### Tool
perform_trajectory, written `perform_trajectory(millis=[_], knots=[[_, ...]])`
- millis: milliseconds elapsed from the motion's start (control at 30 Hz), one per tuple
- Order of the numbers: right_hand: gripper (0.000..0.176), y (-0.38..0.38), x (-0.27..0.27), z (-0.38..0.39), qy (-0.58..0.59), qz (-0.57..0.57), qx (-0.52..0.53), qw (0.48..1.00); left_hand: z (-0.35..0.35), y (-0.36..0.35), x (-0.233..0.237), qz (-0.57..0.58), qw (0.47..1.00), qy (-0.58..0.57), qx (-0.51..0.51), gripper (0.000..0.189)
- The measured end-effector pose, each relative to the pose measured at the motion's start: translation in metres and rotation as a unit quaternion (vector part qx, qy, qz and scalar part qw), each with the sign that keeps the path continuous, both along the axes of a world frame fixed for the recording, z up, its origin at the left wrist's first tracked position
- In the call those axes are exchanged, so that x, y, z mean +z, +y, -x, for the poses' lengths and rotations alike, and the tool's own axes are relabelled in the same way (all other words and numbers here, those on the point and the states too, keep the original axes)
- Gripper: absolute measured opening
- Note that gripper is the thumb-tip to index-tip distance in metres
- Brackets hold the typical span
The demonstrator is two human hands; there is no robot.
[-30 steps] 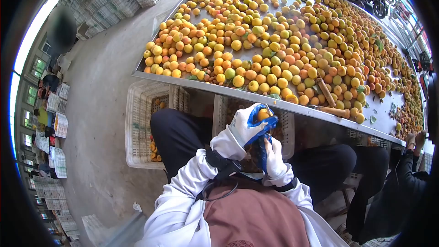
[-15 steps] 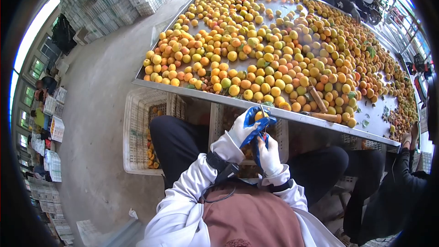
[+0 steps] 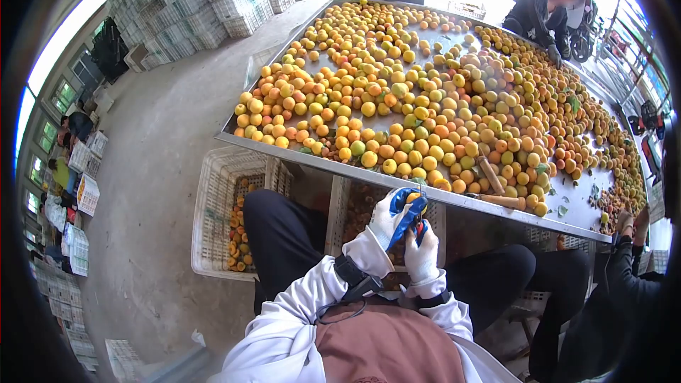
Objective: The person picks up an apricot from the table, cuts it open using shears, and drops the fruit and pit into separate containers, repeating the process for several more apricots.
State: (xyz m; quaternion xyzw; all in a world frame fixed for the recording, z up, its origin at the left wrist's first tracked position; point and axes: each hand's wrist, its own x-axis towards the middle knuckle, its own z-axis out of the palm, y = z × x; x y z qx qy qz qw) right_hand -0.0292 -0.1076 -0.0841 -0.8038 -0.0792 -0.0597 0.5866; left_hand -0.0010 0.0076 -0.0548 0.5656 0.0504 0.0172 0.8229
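Note:
My left hand (image 3: 394, 218), in a white glove with a blue coated palm, is closed around a yellow apricot (image 3: 417, 202) just off the near edge of the metal table (image 3: 333, 170). Close below it, my right hand (image 3: 422, 254), gloved the same way, grips a small tool (image 3: 420, 228) with a red and dark handle. A thin metal tip shows beside the fruit; the rest of the tool is hidden by the gloves. Many apricots (image 3: 369, 159) cover the tabletop in front of my hands. Two wooden handles (image 3: 491, 176) lie among them at the near edge.
Beneath the table, a white crate (image 3: 202, 241) by my knee holds cut apricots (image 3: 240, 234). Another crate (image 3: 337, 223) stands between my legs. Co-workers sit at the far end, far right (image 3: 543, 18) and near right (image 3: 617, 291). Crate stacks (image 3: 184, 10) stand at back left.
The view has tilted up, showing more of the person at the far end. My hands stay together on the apricot and the tool, and appear slightly lower and further right.

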Motion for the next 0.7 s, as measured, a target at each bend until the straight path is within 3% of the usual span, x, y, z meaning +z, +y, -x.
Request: perform_trajectory(millis=[100, 167, 200, 233, 267, 300, 400, 433, 467, 500, 533, 567, 600, 667, 700], knots=[[0.011, 0.0, -0.005, 0.002, -0.01, -0.003, 0.015, 1.0, 0.003, 0.001, -0.003, 0.004, 1.0, -0.015, -0.003, 0.029], [0.011, 0.0, -0.007, 0.003, -0.022, -0.002, 0.023, 0.999, -0.002, 0.006, -0.018, -0.166, 0.979, -0.114, 0.024, 0.027], [0.012, 0.0, -0.007, 0.003, 0.054, -0.096, 0.052, 0.993, -0.002, 0.01, -0.018, -0.244, 0.959, -0.138, 0.032, 0.026], [0.016, 0.0, -0.007, 0.004, 0.13, -0.188, 0.079, 0.97, -0.003, 0.013, -0.02, -0.244, 0.96, -0.136, 0.033, 0.026], [0.016, -0.003, -0.009, 0.003, 0.132, -0.188, 0.081, 0.97, -0.004, 0.016, -0.021, -0.225, 0.967, -0.119, 0.008, 0.026], [0.016, -0.008, -0.013, 0.001, 0.22, -0.279, 0.125, 0.926, -0.005, 0.019, -0.022, -0.206, 0.973, -0.101, -0.017, 0.027], [0.019, -0.016, -0.008, -0.002, 0.42, -0.49, 0.216, 0.733, -0.004, 0.024, -0.018, -0.153, 0.984, -0.075, -0.052, 0.029], [0.019, -0.011, -0.004, -0.001, 0.422, -0.49, 0.215, 0.732, -0.003, 0.025, -0.015, -0.129, 0.988, -0.061, -0.061, 0.03], [0.017, -0.002, -0.001, 0.002, 0.275, -0.348, 0.158, 0.882, -0.003, 0.024, -0.013, -0.107, 0.99, -0.053, -0.068, 0.031], [0.016, 0.003, 0.002, 0.003, 0.11, -0.182, 0.092, 0.973, -0.005, 0.025, -0.012, -0.107, 0.991, -0.051, -0.068, 0.031], [0.011, -0.002, 0.004, 0.002, 0.021, -0.034, 0.054, 0.998, -0.007, 0.025, -0.012, -0.087, 0.993, -0.072, -0.033, 0.031], [0.01, -0.004, 0.004, 0.001, -0.021, 0.03, 0.005, 0.999, -0.009, 0.025, -0.011, -0.067, 0.993, -0.093, 0.002, 0.031], [0.009, -0.008, 0.001, -0.002, -0.039, -0.012, -0.041, 0.998, -0.01, 0.028, -0.012, 0.021, 1.0, -0.013, 0.018, 0.028], [0.012, -0.011, 0.009, -0.007, -0.042, -0.097, -0.1, 0.989, -0.015, 0.043, -0.024, 0.067, 0.997, -0.012, 0.036, 0.033], [0.022, -0.015, 0.01, -0.009, -0.019, -0.099, -0.094, 0.99, -0.013, 0.045, -0.022, 0.095, 0.995, 0.02, 0.035, 0.033]])
